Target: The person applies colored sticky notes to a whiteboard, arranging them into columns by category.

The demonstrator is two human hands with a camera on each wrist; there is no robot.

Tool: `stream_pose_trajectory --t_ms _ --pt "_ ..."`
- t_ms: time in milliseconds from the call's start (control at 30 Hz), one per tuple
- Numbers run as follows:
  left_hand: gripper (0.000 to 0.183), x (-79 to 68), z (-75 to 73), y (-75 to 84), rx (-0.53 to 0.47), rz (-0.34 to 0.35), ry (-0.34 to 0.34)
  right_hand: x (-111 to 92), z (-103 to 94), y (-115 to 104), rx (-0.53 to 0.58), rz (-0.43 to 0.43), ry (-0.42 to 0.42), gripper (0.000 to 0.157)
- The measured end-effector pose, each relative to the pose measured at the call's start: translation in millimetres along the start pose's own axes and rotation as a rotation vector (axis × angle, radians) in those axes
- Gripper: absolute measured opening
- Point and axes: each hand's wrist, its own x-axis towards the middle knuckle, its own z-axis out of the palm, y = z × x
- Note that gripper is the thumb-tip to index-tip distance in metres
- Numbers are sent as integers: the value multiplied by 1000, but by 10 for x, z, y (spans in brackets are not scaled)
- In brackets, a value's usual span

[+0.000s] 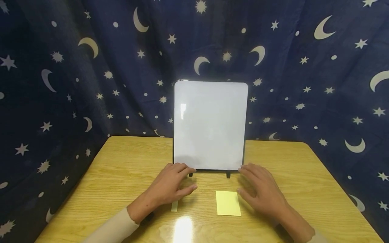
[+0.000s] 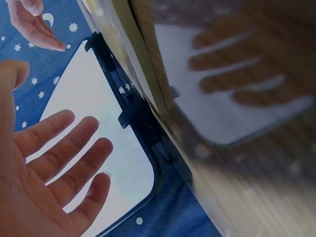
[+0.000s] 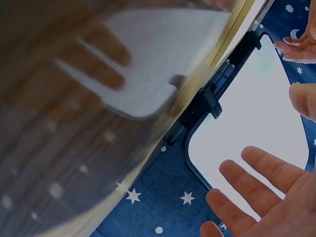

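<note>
A small whiteboard [image 1: 209, 125] with a dark frame stands upright on black feet [image 1: 228, 174] in the head view. My left hand [image 1: 171, 184] hovers by its lower left corner, fingers apart and holding nothing. Near the lower right corner is my right hand [image 1: 262, 190], also with nothing in it. A yellow sticky-note pad [image 1: 228, 203] lies on the table just left of the right thumb. Partly hidden under the left hand is a narrow pale yellow strip [image 1: 174, 206]. Both wrist views show relaxed, spread fingers in front of the whiteboard [image 2: 131, 173].
The wooden table [image 1: 130, 158] carries these things, and light glares on its front part. A dark blue curtain [image 1: 136, 67] with moons and stars hangs behind and along both sides. The black stand [image 3: 202, 106] appears under the board in the right wrist view.
</note>
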Motion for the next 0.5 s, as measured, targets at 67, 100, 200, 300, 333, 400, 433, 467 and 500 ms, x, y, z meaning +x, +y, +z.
stream_pose_trajectory --t_ms 67,100,200,300,333,400,433,467,500 --pt "48 10 9 16 -4 4 -13 -4 4 -9 0 -1 -5 61" --pt "48 15 15 24 -4 8 -20 -5 5 -13 0 0 -8 60" --pt "49 32 30 49 -2 19 -32 -9 7 -21 -5 1 -17 60" --pt "49 48 45 74 1 29 -38 -10 8 -27 -8 0 -25 61" --pt "50 53 50 83 3 33 -40 -11 8 -29 -8 0 -28 61" --pt "50 63 55 102 9 39 -48 -11 8 -34 -10 1 -37 61" --pt "51 67 59 111 11 42 -52 -10 8 -39 -9 1 -43 61" --pt "51 72 63 120 14 44 -55 -11 9 -42 -9 3 -48 62" --pt "51 76 65 128 17 44 -59 -12 9 -48 -10 6 -54 62"
